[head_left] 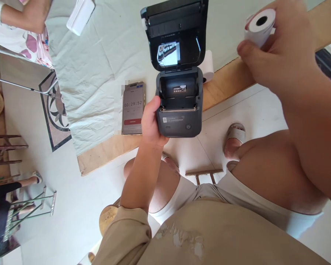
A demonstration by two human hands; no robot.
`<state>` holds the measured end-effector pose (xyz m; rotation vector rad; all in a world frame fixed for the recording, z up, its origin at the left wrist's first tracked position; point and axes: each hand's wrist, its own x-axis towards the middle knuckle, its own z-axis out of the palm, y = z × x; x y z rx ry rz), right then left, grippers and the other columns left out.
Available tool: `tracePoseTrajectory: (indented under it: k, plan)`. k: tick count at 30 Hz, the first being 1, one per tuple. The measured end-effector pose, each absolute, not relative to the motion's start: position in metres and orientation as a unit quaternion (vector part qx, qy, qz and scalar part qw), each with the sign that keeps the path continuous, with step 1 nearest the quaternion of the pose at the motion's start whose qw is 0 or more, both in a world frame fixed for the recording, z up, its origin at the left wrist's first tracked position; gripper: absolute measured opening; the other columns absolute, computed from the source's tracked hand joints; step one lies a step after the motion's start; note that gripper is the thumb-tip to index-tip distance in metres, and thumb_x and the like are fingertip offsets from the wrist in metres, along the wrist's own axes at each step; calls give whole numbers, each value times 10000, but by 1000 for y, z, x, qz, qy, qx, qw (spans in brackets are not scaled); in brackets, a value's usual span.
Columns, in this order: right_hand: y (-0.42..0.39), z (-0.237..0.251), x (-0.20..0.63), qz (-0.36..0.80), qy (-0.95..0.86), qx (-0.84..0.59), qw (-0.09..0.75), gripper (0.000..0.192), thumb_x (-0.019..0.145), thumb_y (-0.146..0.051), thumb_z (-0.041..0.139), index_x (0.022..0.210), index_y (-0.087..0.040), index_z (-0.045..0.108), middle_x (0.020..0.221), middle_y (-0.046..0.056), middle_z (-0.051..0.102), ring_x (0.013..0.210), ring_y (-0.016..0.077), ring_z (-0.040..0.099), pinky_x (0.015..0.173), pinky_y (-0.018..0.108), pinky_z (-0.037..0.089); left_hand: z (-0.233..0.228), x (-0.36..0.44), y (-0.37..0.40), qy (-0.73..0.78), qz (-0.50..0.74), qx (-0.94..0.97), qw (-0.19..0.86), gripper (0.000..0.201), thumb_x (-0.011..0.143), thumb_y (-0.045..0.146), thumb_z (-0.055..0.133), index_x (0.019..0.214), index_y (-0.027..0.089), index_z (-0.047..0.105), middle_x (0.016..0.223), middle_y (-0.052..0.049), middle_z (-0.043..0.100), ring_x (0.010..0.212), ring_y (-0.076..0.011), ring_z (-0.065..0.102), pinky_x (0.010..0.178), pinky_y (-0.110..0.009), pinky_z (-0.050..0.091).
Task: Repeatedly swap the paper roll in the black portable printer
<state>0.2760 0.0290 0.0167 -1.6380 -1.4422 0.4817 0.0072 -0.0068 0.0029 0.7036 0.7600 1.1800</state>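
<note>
Head view. The left hand (151, 123) gripped the left side of a dark portable label printer (179, 106), thumb on the upper edge of the body, and steadied it at the near edge of the tabletop (223, 82). The printer lid (176, 33) stood fully open and tilted away from the person. The paper compartment (178, 92) was exposed, and no roll was seen in it. The right hand (276, 51) was raised to the right of the printer, well apart from it, with fingers and thumb closed around a white paper roll (260, 24); the hollow core of the roll faced the camera.

Step in hand, as judged: loading a paper roll into the open printer. The next move would call for lowering the roll to the compartment, with its axis across the printer's width, while the left hand held the body steady.

A second white roll (209, 66) lay on the tabletop just behind the printer. A smartphone (132, 108) showing a timer lay on the white cloth (99, 73), just left of the left hand. The left forearm ran up from the lower frame, in a tan sleeve (127, 235).
</note>
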Motion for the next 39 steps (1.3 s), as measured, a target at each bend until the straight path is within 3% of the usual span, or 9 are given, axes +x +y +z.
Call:
tracePoseTrajectory:
  k: [6,9,14,18,23,27,30,34,39]
  plan:
    - [38,21,277,152,-566,-756,292,500,851,-262,765,1339,-295,658,1229,51,709,1202,273,641,1090,521,467,11,7,-4,370,524,338,689,433,1054,466,441,1111,208,784,1227,-78,797,1514,-332,529,1183,-438,554]
    - [30,29,271,43,-631,-716,295,577,856,-278,668,1421,-171,626,1377,139,664,1327,357,606,1136,549,461,11,7,-3,367,519,343,692,444,1052,478,427,1078,221,788,1222,-62,801,1497,-322,549,1179,-424,556]
    - [17,36,236,32,-678,-669,304,527,909,-285,533,1399,-100,589,834,73,639,823,270,644,916,491,531,10,8,-5,400,498,356,682,455,1036,512,429,1075,218,774,1153,-75,809,1450,-323,598,1138,-421,586]
    - [27,26,211,81,-688,-696,192,516,967,-526,538,1403,-255,589,1171,158,656,821,276,580,760,427,424,11,6,-7,443,483,356,666,521,1049,533,367,1181,208,752,1082,-83,805,1425,-326,622,1085,-433,615]
    - [28,32,202,87,-696,-708,89,376,982,-379,469,1340,-315,566,1244,142,658,855,302,594,693,382,292,9,3,-9,436,484,342,677,529,1053,537,348,1177,216,750,1072,-78,793,1393,-324,652,1066,-447,626]
    - [17,40,202,91,-704,-700,78,586,914,-276,486,1494,-290,408,1156,150,676,994,380,627,699,397,305,9,3,-9,445,463,332,690,535,1052,579,348,1246,254,727,1101,-59,784,1404,-319,649,1078,-455,623]
    - [14,22,210,57,-758,-645,76,414,902,-366,543,1302,-262,552,1166,161,649,1089,414,597,755,431,374,9,3,-9,447,460,329,693,542,1059,594,349,1290,266,714,1118,-54,793,1434,-313,622,1096,-449,614]
    - [20,-10,228,10,-795,-583,167,311,809,-423,697,1055,-248,626,1119,135,588,946,310,553,722,398,389,8,3,-10,433,467,328,698,487,1028,613,471,1235,261,736,1134,-69,808,1453,-331,596,1125,-434,592]
    - [18,1,229,49,-751,-622,216,304,879,-358,646,1180,-318,653,1072,103,606,820,246,528,698,411,406,9,3,-10,393,473,330,716,464,1042,578,445,1105,232,747,1124,-72,798,1444,-332,606,1128,-451,591]
